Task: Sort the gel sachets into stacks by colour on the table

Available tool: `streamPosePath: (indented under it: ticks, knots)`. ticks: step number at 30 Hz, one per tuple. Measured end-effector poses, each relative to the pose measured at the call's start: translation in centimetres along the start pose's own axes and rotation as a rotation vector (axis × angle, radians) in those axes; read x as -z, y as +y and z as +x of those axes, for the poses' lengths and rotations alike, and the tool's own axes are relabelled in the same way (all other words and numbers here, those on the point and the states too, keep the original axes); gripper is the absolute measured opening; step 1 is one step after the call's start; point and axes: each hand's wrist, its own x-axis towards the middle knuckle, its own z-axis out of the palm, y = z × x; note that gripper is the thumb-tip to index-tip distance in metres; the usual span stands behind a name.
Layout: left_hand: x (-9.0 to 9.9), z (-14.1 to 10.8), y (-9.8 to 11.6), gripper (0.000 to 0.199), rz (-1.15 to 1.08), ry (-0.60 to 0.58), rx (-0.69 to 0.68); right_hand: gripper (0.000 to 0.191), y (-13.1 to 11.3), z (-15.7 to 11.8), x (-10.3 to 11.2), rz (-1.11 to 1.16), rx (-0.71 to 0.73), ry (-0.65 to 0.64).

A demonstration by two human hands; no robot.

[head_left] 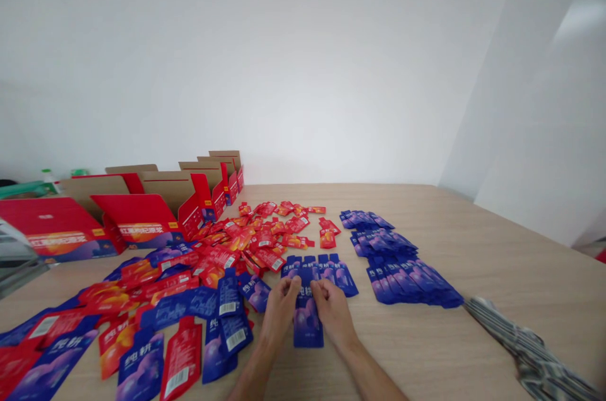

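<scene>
Both hands meet over one upright blue pouch (307, 325) with purple fruit printed on it. My left hand (283, 307) pinches its upper left edge, and my right hand (332, 311) pinches its upper right edge. Just behind lie several blue pouches (344, 278) side by side, partly hidden by the held one. Another blue pouch (254, 291) rests tilted left of my left hand. To the right, blue pouches are laid overlapping in three groups: a near one (409, 281), a middle one (383, 242) and a far one (364, 220).
Mixed red pouches (260, 240) and blue pouches cover the table's left side. Open red boxes (142, 224) stand in rows at the back left. A striped cloth or bundle (525, 344) lies at the right. The wooden table (402, 199) ends near a white wall.
</scene>
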Motion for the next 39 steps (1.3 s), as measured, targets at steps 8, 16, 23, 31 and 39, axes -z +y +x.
streamPosePath:
  ticks: [8,16,23,31,39]
  knots:
    - [0.3,0.4,-0.7,0.04,-0.153,-0.032,0.056,0.045,1.6,0.9,0.5,0.153,-0.112,0.032]
    - [1.0,1.9,-0.8,0.05,-0.167,0.104,-0.036,0.058,3.1,0.3,-0.9,0.074,0.111,-0.011]
    - [0.7,2.2,-0.9,0.052,-0.181,0.124,-0.041,0.057,3.3,1.2,-0.6,0.17,0.091,-0.076]
    - [0.8,1.7,-1.3,0.053,0.47,0.122,-0.242,0.038,4.6,1.8,-1.1,-0.137,0.115,0.083]
    - [0.4,2.2,-2.9,0.046,0.826,0.091,-0.232,0.033,5.7,2.2,-2.2,-0.373,0.331,0.045]
